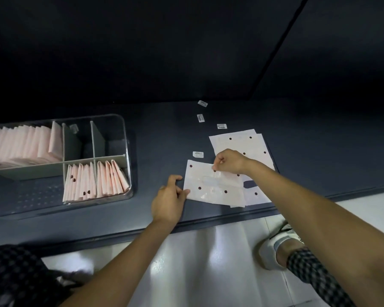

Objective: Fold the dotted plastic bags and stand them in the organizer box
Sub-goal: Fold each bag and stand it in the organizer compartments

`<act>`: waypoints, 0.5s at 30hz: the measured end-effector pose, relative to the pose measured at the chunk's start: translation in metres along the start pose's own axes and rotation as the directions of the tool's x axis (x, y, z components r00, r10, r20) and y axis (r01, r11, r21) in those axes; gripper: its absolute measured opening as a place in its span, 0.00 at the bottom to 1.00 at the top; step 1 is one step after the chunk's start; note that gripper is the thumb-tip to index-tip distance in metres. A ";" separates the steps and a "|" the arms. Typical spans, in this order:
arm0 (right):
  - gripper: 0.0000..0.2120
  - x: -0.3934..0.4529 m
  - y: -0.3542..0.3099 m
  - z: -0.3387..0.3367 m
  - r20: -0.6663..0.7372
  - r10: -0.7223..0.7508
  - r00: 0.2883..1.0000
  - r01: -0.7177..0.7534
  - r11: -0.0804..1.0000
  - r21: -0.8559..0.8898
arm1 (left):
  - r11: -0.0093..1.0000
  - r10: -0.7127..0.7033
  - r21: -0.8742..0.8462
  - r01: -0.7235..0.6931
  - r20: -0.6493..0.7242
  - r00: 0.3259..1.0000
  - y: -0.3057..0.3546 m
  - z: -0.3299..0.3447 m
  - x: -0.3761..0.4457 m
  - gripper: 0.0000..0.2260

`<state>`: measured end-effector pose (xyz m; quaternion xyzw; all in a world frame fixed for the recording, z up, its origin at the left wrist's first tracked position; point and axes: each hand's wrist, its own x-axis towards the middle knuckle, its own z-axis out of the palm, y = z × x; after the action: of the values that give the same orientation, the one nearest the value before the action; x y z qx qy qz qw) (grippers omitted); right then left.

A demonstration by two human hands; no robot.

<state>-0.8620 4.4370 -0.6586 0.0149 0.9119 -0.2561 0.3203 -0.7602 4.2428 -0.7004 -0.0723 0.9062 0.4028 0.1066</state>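
Note:
A white dotted plastic bag [211, 187] lies flat on the dark table, on top of other dotted bags [248, 145] spread behind and to its right. My left hand [169, 200] pinches the bag's left edge between thumb and fingers. My right hand [227, 161] is curled over the bag's upper middle and pinches something small and clear on it. The clear organizer box [125, 138] stands at the left, with folded dotted bags [93, 182] standing upright in its two front compartments.
Plain pink folded bags [20, 145] fill the box's big left compartment; the two back compartments hold almost nothing. Several small white labels [201, 118] lie scattered on the table behind the bags. The table's front edge [208, 222] runs below my hands, with a shoe [275, 244] on the pale floor.

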 end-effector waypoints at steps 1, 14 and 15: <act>0.04 0.002 0.001 0.001 -0.002 0.003 1.000 -0.003 1.000 0.000 | 0.999 0.027 0.028 -0.026 -0.013 1.000 0.001 -0.001 -0.002 0.17; 0.09 -0.007 -0.003 0.007 -0.167 -0.043 0.985 0.016 0.987 -0.159 | 0.485 0.466 0.531 -0.695 0.516 0.719 -0.031 0.010 -0.022 0.34; 0.11 -0.015 -0.002 0.015 -0.329 -0.144 0.933 0.050 0.959 -0.278 | 0.479 0.461 0.534 -0.696 0.522 0.718 -0.031 0.010 -0.022 0.34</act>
<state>-0.8422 4.4301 -0.6586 -0.0288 0.9795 -0.1408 0.1410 -0.7312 4.2306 -0.7234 0.3517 0.9272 0.0454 0.1206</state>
